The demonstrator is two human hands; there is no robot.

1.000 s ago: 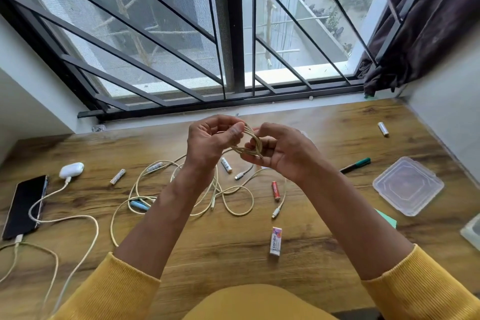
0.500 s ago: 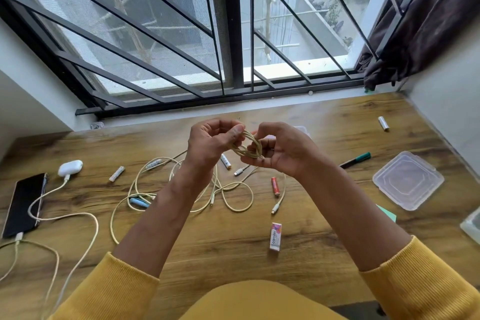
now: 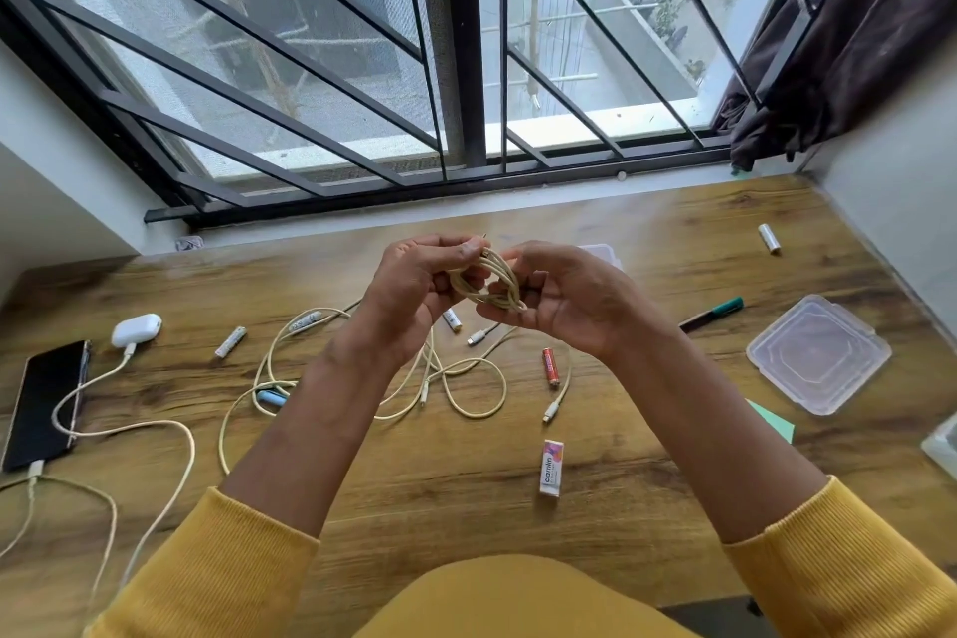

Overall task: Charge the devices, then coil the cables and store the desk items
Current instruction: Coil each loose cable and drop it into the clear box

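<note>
A cream cable coil [image 3: 489,282] is held above the wooden desk [image 3: 466,497] between both hands. My left hand [image 3: 414,290] pinches its left side with thumb and fingers. My right hand [image 3: 564,301] grips its right side, fingers curled under the loops. More loose cream cables [image 3: 455,378] lie tangled on the desk below. A black phone [image 3: 44,402] and a white earbud case [image 3: 135,330] sit at the far left, each with a cable plugged in.
Several batteries lie scattered, one red [image 3: 551,367], one at the back right [image 3: 769,238]. An eraser box [image 3: 551,467], a green marker [image 3: 712,313], a clear plastic lid [image 3: 818,352] and a green paper [image 3: 774,422] lie to the right. A barred window [image 3: 466,67] runs behind.
The coil stays between both hands, which shifted slightly; my left thumb now pinches at the coil's top. The view tilted a little.
</note>
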